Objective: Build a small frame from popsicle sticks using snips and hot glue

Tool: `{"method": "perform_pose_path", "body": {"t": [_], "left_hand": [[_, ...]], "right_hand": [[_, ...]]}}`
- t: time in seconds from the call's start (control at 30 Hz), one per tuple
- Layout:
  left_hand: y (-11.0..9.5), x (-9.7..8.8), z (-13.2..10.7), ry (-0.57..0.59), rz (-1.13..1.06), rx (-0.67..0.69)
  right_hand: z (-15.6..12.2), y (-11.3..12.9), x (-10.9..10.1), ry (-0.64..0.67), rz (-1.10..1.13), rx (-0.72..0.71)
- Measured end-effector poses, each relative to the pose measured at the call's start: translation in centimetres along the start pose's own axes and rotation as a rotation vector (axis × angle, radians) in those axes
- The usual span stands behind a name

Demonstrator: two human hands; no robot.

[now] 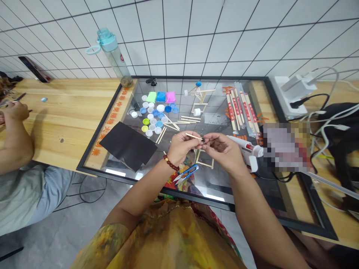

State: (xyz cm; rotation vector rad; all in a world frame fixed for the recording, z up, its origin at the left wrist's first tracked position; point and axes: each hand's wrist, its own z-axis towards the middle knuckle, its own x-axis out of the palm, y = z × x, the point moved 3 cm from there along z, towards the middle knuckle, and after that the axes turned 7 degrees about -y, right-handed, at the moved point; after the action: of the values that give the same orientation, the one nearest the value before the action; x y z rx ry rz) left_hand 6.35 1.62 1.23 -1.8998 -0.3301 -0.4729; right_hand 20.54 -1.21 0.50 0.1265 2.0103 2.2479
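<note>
Between the thumb and fingers of my left hand [181, 146] is a thin wooden stick [193, 136], held at a slant above the glass tabletop. A small black piece [202, 139], its kind too small to make out, sits at the stick's right end. My right hand [226, 151] is closed in a pinch at that black piece. Below the hands lie blue-handled thread snips [188, 174] with the blades pointing left. A small square frame of sticks [206, 164] lies partly hidden under my hands. Left of them rests a sheet of black paper [127, 145].
Several bottle caps [160, 108], loose sticks [189, 119] and clay packs [161, 96] lie behind. A stick model [199, 98] stands near wrapped chopsticks [241, 108]. At right are a white glue gun [246, 147] and power strip [288, 97]; at left, a bottle [116, 56] and another person's arm [17, 130].
</note>
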Motion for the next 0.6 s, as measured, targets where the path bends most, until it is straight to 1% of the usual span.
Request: {"method": "perform_pose_path", "body": {"t": [0.3, 0.5, 0.6], "left_hand": [[0.03, -0.1, -0.12, 0.041, 0.063, -0.036], [0.13, 0.01, -0.19, 0.039, 0.008, -0.056], [0.09, 0.0, -0.17, 0.026, -0.002, -0.033]], "right_hand": [[0.02, -0.07, 0.1, -0.085, 0.014, 0.023], [-0.09, 0.0, 0.13, -0.133, 0.003, -0.023], [-0.17, -0.02, 0.05, -0.155, -0.011, -0.053]]}}
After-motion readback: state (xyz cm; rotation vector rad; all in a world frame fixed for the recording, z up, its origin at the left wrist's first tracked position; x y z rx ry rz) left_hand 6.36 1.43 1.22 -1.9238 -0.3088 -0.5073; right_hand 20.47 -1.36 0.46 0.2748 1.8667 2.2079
